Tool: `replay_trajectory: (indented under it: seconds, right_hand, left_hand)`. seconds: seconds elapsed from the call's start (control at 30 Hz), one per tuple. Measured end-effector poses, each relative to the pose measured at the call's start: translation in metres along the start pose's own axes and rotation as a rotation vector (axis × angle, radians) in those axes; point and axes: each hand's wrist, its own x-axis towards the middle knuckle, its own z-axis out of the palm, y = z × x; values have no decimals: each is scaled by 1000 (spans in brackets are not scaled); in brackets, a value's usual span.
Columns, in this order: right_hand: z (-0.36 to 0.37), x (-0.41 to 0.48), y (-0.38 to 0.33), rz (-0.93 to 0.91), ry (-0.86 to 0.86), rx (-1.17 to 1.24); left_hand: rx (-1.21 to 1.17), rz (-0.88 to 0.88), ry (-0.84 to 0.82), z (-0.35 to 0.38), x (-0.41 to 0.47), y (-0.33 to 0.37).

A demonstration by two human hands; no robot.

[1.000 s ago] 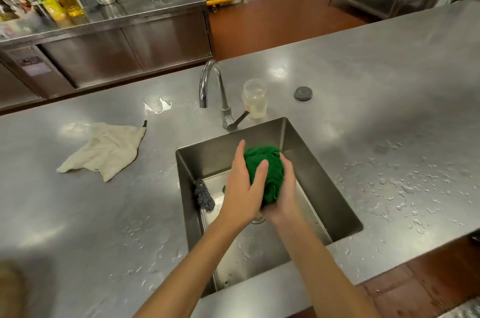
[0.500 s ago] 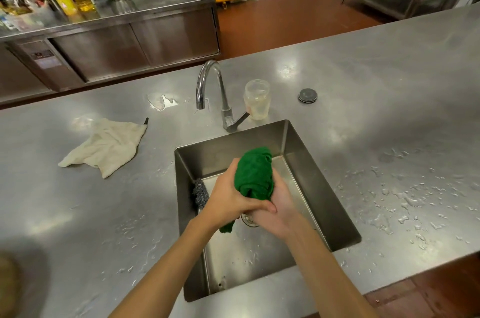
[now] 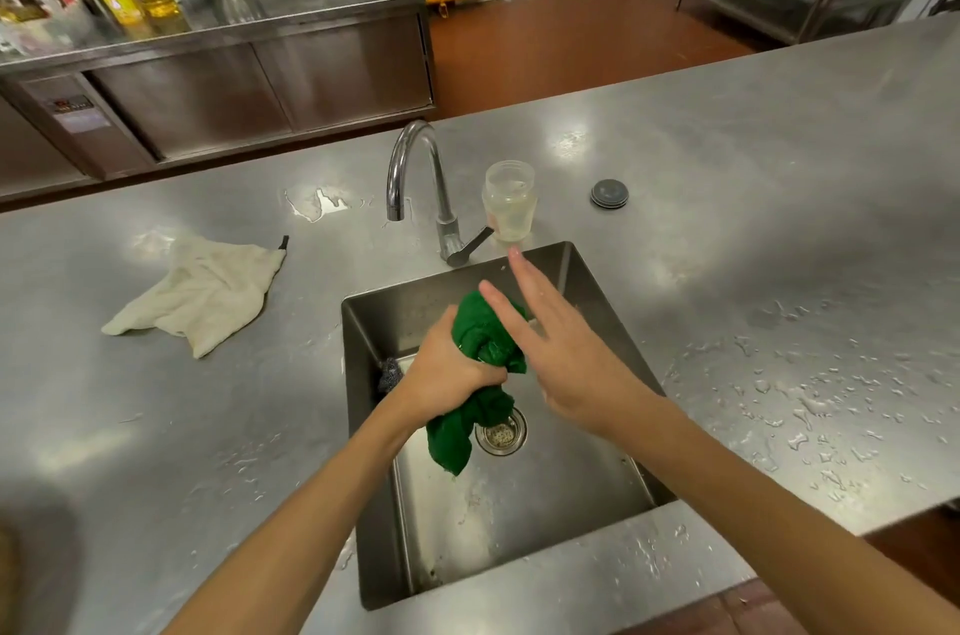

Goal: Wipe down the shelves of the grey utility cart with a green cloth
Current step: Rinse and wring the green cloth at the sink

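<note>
Head view: left hand point(image 3: 447, 369) clenched on green cloth point(image 3: 483, 364) above sink point(image 3: 582, 281); right hand point(image 3: 561, 348) splayed, released. Wringing step; next, carry it to the unseen cart.

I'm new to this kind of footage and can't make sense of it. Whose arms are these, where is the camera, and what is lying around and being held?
No machine here: a person wears a wide-angle camera on the head, looking down at their own bare arms. They stand at a steel counter with a sink set into it. The left hand grips a bunched green cloth over the sink; its tail hangs near the drain. The right hand is open, fingers spread, holding nothing. Behind the sink stand a tap and a clear jar. A beige rag lies to the left, a small grey lid to the right, and water droplets are scattered on the right.
</note>
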Motion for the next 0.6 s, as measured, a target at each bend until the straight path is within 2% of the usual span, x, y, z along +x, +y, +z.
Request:
replay_trajectory:
  seconds: [0.13,0.23,0.3,0.4,0.6]
  right_hand:
    - [13,2,-1,-83,48,-5]
    - [18,10,4,-65,14,-157]
    - [24,12,10,-22,-45,-237]
    - [28,13,14,63,-114,-163]
    - [35,17,14,181,-230,-123]
  left_hand:
    - [-77,-33,-169,4,0,7]
    - [-29,-64,-225,4,-2,11]
    - [47,-84,-228,3,-2,10]
    - [217,-139,-231,5,-2,11]
    - [468,-71,-247,9,2,9]
